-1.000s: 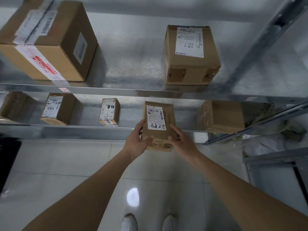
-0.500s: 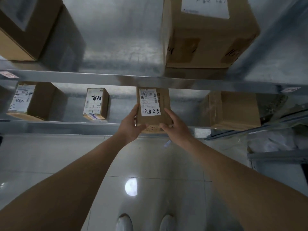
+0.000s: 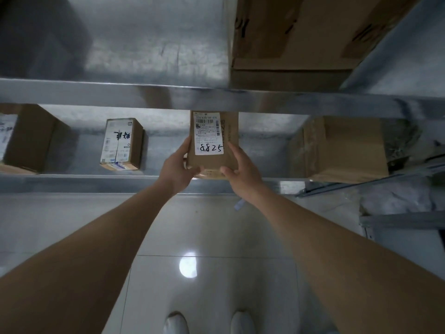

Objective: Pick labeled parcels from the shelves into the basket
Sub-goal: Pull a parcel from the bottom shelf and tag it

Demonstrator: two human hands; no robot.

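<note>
A small brown parcel (image 3: 230, 138) with a white label reading 8825 is held at the front edge of the lower metal shelf (image 3: 96, 180). My left hand (image 3: 179, 168) grips its left side with the thumb on top. My right hand (image 3: 240, 169) grips its right side, fingers curled round the near corner. The parcel's far end reaches under the upper shelf's edge (image 3: 144, 95). No basket is in view.
On the lower shelf stand a small labeled box (image 3: 121, 144), a box at the far left (image 3: 26, 138) and a plain box at the right (image 3: 342, 148). A large box (image 3: 308, 32) sits on the upper shelf. Glossy floor tiles and my shoes lie below.
Both hands have carried the 8825 parcel forward to the lower shelf's front edge, and my view has moved closer to the shelves.
</note>
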